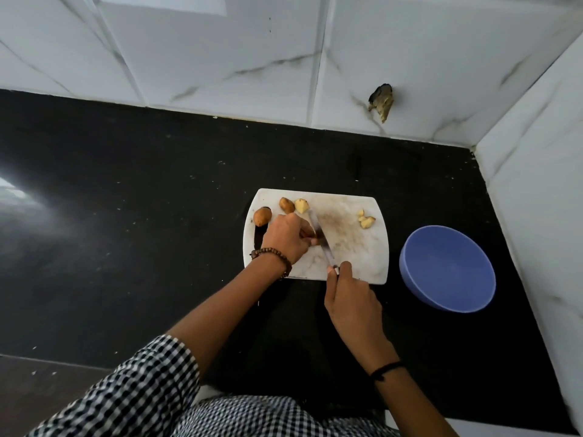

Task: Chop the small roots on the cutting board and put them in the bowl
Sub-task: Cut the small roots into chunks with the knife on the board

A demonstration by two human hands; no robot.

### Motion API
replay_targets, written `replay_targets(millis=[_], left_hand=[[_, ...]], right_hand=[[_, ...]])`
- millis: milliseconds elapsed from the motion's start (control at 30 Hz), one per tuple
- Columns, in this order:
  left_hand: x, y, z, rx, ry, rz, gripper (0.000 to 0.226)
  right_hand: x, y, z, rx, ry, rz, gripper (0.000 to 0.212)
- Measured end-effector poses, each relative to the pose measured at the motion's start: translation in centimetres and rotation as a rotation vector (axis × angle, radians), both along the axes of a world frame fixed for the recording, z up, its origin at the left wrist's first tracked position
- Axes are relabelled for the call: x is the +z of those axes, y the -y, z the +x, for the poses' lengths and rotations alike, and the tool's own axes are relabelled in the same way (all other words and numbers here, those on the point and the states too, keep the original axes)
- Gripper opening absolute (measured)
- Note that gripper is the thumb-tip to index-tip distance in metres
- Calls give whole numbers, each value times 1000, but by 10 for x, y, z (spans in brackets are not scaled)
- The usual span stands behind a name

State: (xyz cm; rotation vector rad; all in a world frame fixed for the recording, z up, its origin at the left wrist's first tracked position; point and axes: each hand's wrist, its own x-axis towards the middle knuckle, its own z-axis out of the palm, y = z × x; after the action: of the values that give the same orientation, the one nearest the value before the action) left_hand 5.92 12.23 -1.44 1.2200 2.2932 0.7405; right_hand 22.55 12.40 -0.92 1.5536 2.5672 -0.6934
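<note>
Holding a small brown root piece [310,231] down on the white plastic cutting board [356,263], the left hand [285,239] pinches it with curled fingers while the right hand [350,298] closes around the handle of a thin steel knife [320,238], its blade crossing the piece. The cut would go best with the fingertips tucked back from the edge. Two whole roots [262,216] and a pale cut piece [301,205] wait at the far left; chopped bits [365,220] lie far right. The empty blue bowl [448,269] sits just beside the board, with nothing in between.
</note>
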Motion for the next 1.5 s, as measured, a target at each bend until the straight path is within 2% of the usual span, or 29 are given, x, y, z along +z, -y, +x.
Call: replay_targets(millis=[233,600,1067,1233,1500], left_hand=[[0,-4,0,-12,-15,-23,17],[2,-2,3,26,-31,-12,16],[3,0,4,36,-35,19,11],[2,0,4,69,6,25,14],[4,-2,3,31,-66,13,12]], right_hand=[[2,-1,-2,48,99,29,30],[12,-5,-14,94,105,6,30],[36,8,36,140,237,-44,26],[60,-5,43,173,278,-119,28],[60,-14,41,34,86,-174,37]])
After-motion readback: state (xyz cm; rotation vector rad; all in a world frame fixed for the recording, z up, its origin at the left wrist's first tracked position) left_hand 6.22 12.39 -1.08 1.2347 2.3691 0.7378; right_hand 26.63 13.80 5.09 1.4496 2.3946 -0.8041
